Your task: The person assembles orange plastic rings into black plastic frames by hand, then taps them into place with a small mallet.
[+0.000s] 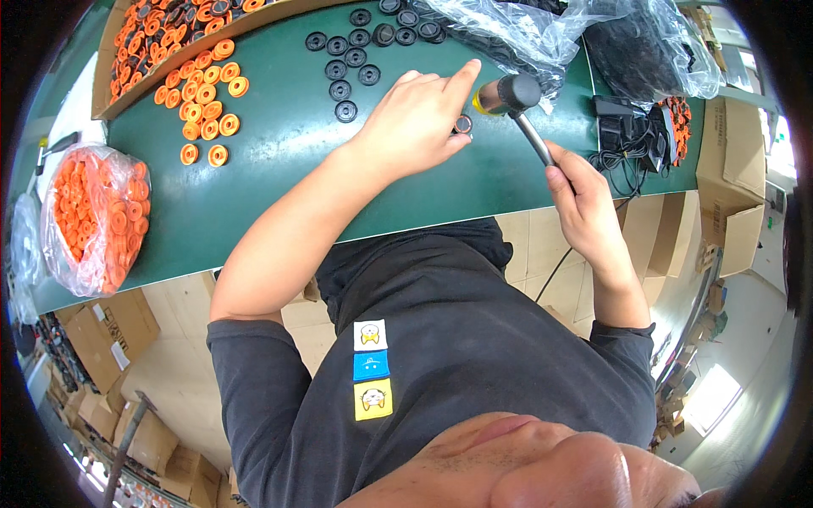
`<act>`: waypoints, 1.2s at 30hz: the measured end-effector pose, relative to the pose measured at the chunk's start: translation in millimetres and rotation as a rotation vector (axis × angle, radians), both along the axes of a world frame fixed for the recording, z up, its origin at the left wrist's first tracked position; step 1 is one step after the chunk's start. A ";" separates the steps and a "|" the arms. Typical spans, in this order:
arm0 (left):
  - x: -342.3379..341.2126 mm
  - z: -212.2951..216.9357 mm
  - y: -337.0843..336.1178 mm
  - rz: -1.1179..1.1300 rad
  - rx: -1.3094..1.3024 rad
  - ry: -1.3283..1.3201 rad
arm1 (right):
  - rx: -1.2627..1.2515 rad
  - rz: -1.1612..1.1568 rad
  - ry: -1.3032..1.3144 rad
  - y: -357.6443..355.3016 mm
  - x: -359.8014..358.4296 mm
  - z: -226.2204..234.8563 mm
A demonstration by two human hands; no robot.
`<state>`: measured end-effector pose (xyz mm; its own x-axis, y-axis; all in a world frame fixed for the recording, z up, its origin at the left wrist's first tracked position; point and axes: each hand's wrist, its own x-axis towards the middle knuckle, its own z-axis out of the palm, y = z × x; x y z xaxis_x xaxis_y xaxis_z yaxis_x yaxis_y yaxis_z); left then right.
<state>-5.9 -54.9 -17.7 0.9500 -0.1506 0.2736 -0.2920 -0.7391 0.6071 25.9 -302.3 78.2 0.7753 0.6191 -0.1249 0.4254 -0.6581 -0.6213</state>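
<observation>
My left hand (411, 125) is over the green table, its index finger stretched out toward the far side. A small dark wheel (462, 124) with a reddish-brown centre shows by its thumb and seems to be held there; the other fingers are mostly hidden. My right hand (583, 193) is closed round the handle of a mallet (518, 93) with a black head and a yellow face. That head is raised just beyond the dark wheel, close to my left index finger. Loose black wheels (356, 57) lie past my left hand, and loose orange wheels (203, 97) lie farther left.
A cardboard tray (106, 97) of orange and black wheels stands far left. A clear bag (97, 220) of orange wheels sits at the left edge. Clear bags of black parts (648, 51) lie far right, near a black device with coiled cable (631, 140). Cardboard boxes (732, 169) stand beyond the right end.
</observation>
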 end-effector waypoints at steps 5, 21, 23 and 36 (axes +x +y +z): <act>0.9 2.6 10.9 -0.076 -0.015 0.006 | -0.010 0.065 -0.012 1.4 -3.5 -2.6; -0.1 12.1 25.6 -0.066 0.053 0.034 | -0.057 0.150 -0.033 2.0 -5.3 -19.0; 0.1 11.1 26.4 -0.068 0.049 0.020 | 0.043 0.074 -0.057 -7.1 -0.8 -21.0; 0.9 26.9 13.0 -0.231 -0.370 0.232 | -0.070 0.018 -0.510 -8.7 57.8 -69.8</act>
